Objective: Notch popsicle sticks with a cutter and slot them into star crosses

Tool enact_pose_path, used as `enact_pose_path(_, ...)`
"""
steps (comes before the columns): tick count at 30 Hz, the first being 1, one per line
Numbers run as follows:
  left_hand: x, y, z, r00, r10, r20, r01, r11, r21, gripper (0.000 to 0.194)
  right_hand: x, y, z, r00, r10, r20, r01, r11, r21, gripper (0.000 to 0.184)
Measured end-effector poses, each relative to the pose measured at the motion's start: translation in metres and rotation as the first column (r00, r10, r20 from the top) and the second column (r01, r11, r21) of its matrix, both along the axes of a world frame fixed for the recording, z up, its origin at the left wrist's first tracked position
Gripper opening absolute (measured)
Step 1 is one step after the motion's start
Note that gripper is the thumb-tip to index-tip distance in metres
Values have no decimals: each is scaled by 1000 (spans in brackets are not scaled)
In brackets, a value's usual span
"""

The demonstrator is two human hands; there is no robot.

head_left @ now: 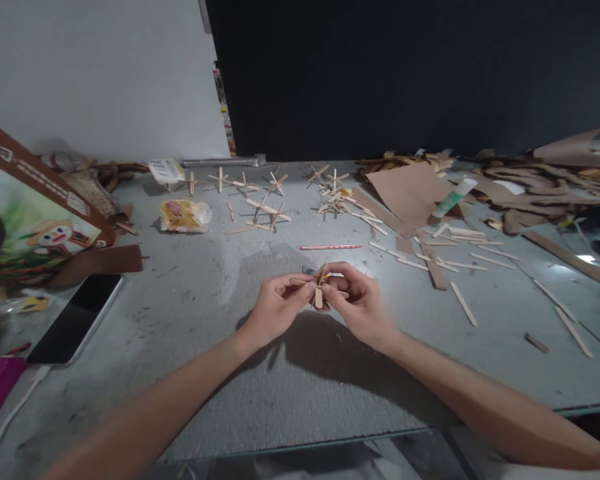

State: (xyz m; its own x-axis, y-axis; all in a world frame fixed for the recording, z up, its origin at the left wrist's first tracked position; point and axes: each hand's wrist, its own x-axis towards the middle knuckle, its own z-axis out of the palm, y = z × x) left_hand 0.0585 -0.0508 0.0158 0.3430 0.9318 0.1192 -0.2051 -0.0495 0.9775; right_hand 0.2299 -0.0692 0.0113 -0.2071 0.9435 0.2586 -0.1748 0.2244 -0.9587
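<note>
Between my two hands is a small cross-shaped piece of wooden craft sticks [319, 298], held above the middle of the table. My left hand [281, 301] pinches it from the left with thumb and fingers. From the other side my right hand [359, 298] grips it, its thumb pressed near the crossing and its fingers curled behind. One stick end points toward me, and another rises between the hands. The fingers hide part of the piece. Just beyond them lies a red pencil [331, 247].
Several crossed-stick pieces [277, 181] stand at the back. Loose sticks [464, 304], cardboard [405, 193] and a glue stick [454, 197] lie to the right. On the left are a phone [77, 319], a white cable [17, 417], a printed box [35, 207] and a yellow packet [185, 216].
</note>
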Motion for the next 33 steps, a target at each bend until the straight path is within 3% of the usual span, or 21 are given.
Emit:
enact_pose_path(8, -2, 1, -1, 999, 32, -43, -30, 999, 36, 45, 0, 4, -6, 1000, 17, 0, -17, 1000, -3, 26)
enact_pose_path(12, -4, -1, -4, 986, 90, -138, -67, 985, 162, 36, 3, 3, -10, 993, -68, 93, 58, 993, 107, 21)
enact_pose_path(14, -6, -3, -5, 974, 142, -176, -87, 953, 290, 31, 6, 5, -11, 981, -114, 155, 77, 972, 224, 19)
enact_pose_path(18, -12, -5, -2, 935, 234, -265, -43, 820, 571, 20, 14, 11, -8, 954, -164, 251, 46, 907, 419, 14)
enact_pose_path(23, -15, -5, 2, 930, 235, -284, 22, 734, 679, 19, 15, 14, -3, 945, -227, 236, 95, 880, 466, 12)
enact_pose_path(26, -14, -6, 0, 927, 245, -283, 18, 727, 687, 21, 12, 13, -5, 963, -206, 175, 111, 891, 441, 8)
enact_pose_path(29, -13, -9, -1, 912, 267, -311, -1, 760, 650, 21, 12, 12, -7, 979, -175, 100, 115, 894, 434, 5)
enact_pose_path(33, -13, -13, -3, 914, 268, -305, -34, 799, 601, 16, 13, 12, -7, 971, -189, 145, 110, 896, 430, 4)
